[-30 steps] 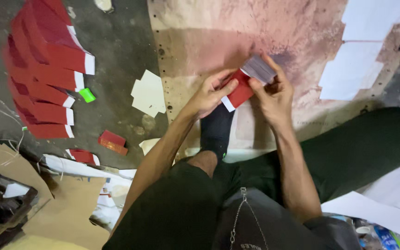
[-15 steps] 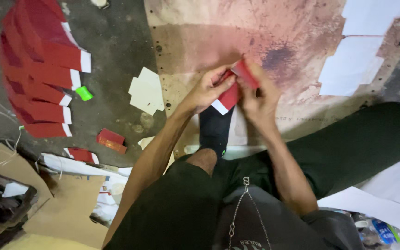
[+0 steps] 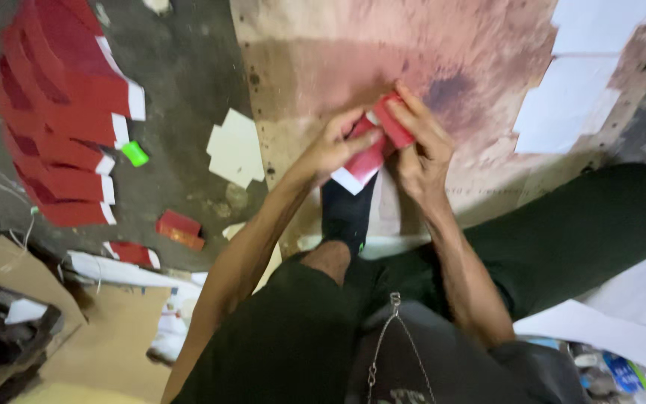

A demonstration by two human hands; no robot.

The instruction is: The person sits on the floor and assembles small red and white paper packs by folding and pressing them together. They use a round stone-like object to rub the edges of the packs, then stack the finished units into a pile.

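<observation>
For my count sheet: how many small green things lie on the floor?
1. The small green thing lies on the dark floor, just right of the overlapping row of red sheets and left of the cream card pieces. Others may be hidden under sheets.

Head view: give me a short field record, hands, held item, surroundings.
left hand: left hand grips the red folded paper piece with white edge from its left side
right hand: right hand pinches the same piece from above, fingers over its upper end
work surface: stained pinkish board under the hands
left of board: fanned row of red paper pieces with white ends, small green tab, cream cut paper sheet, small red box
upper right: white paper sheets on the board
</observation>
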